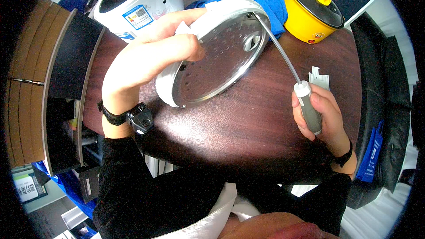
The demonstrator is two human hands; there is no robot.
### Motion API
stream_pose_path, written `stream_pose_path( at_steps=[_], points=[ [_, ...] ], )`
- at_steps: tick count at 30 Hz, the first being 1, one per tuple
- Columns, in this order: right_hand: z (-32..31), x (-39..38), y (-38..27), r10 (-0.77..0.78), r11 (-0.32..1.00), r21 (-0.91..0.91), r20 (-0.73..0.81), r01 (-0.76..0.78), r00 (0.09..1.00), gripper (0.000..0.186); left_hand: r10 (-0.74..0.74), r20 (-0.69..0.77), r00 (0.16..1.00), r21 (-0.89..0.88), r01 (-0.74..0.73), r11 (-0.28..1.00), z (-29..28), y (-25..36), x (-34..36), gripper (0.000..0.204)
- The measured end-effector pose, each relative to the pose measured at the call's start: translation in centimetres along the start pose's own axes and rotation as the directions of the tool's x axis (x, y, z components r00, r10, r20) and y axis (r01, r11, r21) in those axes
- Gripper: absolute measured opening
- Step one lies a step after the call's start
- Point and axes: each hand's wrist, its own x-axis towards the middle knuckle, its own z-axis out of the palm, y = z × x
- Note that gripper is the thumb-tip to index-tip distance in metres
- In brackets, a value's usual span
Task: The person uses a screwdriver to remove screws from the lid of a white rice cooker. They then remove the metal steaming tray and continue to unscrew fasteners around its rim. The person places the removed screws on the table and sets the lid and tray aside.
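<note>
A round white rice cooker lid (212, 53) with a shiny metal inner plate is held up, tilted, above the table. My left hand (166, 48) is closed on its left rim, thumb on the near side. In my right hand (325, 108) is a screwdriver (311, 115) with a grey and white handle, fingers wrapped round it. Its long metal shaft runs up and to the left, and the tip meets the lid's far right rim by a dark screw hole. Beside the right hand lies a small white plastic piece (319, 79).
A white rice cooker body (164, 0) stands open at the back left. Blue cloth (270, 6) lies behind the lid. At the back right sits a yellow pot (305, 20) with a dark lid. The brown table (248, 128) has a curved front edge; a black chair (380, 102) stands to its right.
</note>
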Motion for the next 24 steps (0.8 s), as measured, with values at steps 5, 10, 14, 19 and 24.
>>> stream_pose_path(
  at_steps=[5,10,14,19,24],
  points=[
    [0.1,0.0,0.1,0.01,1.0,0.016,0.0,-0.01,1.0,0.034,-0.019,-0.075,0.997,-0.023,0.017,1.0,1.1,0.5,-0.3,0.047],
    [0.1,-0.2,-0.2,0.023,1.0,-0.002,-0.02,-0.023,1.0,0.034,-0.031,-0.089,0.996,0.033,0.034,0.999,1.3,1.0,-0.2,0.047],
    [-0.1,0.1,0.1,-0.021,1.0,0.012,-0.061,0.022,0.998,0.033,0.108,-0.135,0.985,0.168,-0.084,0.982,1.8,1.2,-0.2,0.039],
    [-0.8,0.4,0.6,-0.08,0.996,0.04,-0.115,0.085,0.99,0.03,0.143,-0.181,0.973,0.52,-0.028,0.853,-0.3,1.2,-0.2,0.027],
    [-0.5,1.5,-0.3,-0.387,0.856,-0.454,-0.247,0.246,0.889,0.019,0.168,-0.255,0.952,0.356,-0.069,0.932,-0.8,0.1,-1.0,0.028]
  ],
)
